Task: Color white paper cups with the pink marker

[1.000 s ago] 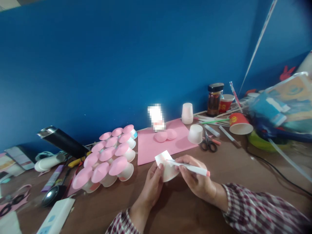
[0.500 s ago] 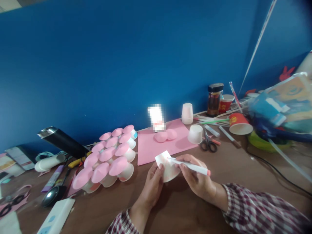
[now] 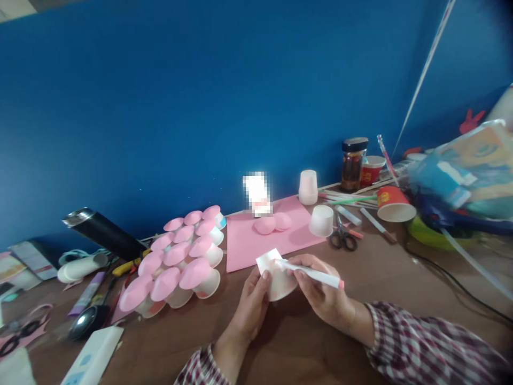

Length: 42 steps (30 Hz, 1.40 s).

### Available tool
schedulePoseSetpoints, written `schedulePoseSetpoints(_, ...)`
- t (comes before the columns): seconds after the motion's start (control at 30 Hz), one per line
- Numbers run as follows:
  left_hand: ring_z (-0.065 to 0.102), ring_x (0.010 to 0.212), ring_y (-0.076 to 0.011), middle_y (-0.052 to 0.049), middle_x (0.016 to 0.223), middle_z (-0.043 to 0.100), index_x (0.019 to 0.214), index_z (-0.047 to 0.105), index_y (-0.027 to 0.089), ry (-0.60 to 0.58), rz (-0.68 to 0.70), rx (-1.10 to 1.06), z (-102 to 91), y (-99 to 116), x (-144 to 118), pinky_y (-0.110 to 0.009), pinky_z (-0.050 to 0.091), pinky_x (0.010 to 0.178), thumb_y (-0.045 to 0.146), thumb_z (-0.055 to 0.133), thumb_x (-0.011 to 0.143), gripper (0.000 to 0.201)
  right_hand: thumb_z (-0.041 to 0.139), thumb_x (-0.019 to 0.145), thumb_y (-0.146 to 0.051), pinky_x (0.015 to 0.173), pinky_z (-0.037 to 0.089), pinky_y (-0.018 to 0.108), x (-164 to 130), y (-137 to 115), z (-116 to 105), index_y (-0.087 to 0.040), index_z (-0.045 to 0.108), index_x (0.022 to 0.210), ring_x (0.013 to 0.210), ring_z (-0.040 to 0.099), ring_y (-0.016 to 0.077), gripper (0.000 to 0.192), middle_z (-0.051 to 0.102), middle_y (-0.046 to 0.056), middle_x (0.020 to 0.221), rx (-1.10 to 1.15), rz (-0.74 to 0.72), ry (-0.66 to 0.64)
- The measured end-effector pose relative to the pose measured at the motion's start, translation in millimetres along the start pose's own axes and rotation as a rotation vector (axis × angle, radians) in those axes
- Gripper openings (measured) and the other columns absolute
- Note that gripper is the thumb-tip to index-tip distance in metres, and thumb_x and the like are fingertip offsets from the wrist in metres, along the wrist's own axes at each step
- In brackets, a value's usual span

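My left hand (image 3: 251, 305) grips a small white paper cup (image 3: 281, 283), tipped on its side over the brown table (image 3: 385, 272), with a white paper piece (image 3: 267, 262) against it. My right hand (image 3: 320, 291) holds a white marker with a pink end (image 3: 315, 274); its tip rests on the paper at the cup's top. A cluster of several white cups capped with pink discs (image 3: 178, 259) stands to the left of my hands. A pink sheet (image 3: 256, 238) lies just beyond them.
On the pink sheet lie two pink discs (image 3: 272, 223). Upturned white cups (image 3: 321, 220), scissors (image 3: 341, 235), pens, a red cup (image 3: 395, 204), a jar (image 3: 352, 163) and a pile of packets (image 3: 465, 182) fill the right. A black flask (image 3: 102, 232) lies at the left. A blue wall is behind.
Almost nothing differs: my hands, the cup and the marker shift only slightly, the marker tip staying on the paper piece.
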<state>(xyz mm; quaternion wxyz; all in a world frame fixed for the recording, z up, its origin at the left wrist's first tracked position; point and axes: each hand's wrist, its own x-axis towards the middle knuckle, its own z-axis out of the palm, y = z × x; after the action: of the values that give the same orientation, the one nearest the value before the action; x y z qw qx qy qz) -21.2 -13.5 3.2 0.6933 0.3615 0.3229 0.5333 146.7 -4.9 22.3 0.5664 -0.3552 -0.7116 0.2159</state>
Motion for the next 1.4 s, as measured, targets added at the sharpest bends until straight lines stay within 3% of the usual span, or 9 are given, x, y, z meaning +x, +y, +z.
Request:
schedulePoseSetpoints(0.73, 0.058, 0.115, -0.0286, -0.013, 0.116, 0.067, 0.12, 0.063, 0.014, -0.005, -0.008, -0.011, -0.5, 0.1, 0.0, -0.041, 0.041, 0.101, 0.034, 0.057, 0.09, 0.036, 0.052, 0.093, -0.021, 0.067, 0.054, 0.025, -0.7, 2.0, 0.6, -0.02, 0.059, 0.098, 0.071, 0.069, 0.0158, 0.009, 0.069, 0.004, 0.082, -0.016, 0.048, -0.008)
schedulePoseSetpoints(1.07, 0.063, 0.102, -0.0275, -0.012, 0.104, 0.071, 0.106, 0.068, 0.012, 0.056, -0.007, 0.007, 2.8, 2.6, 0.1, -0.039, 0.045, 0.093, 0.039, 0.064, 0.085, 0.035, 0.051, 0.091, -0.018, 0.064, 0.052, 0.025, 0.9, -2.8, -1.6, -0.018, 0.061, 0.091, 0.067, 0.066, 0.0154, 0.01, 0.067, 0.004, 0.076, -0.026, 0.018, -0.057)
schedulePoseSetpoints(1.4, 0.061, 0.11, -0.0272, -0.011, 0.11, 0.07, 0.113, 0.066, 0.013, 0.09, -0.012, -0.073, 3.1, 4.1, 1.1, -0.04, 0.041, 0.101, 0.036, 0.058, 0.089, 0.034, 0.051, 0.093, -0.02, 0.064, 0.052, 0.024, -2.1, 1.6, 2.8, -0.021, 0.058, 0.097, 0.068, 0.066, 0.0148, 0.009, 0.067, 0.002, 0.08, 0.046, 0.062, 0.057)
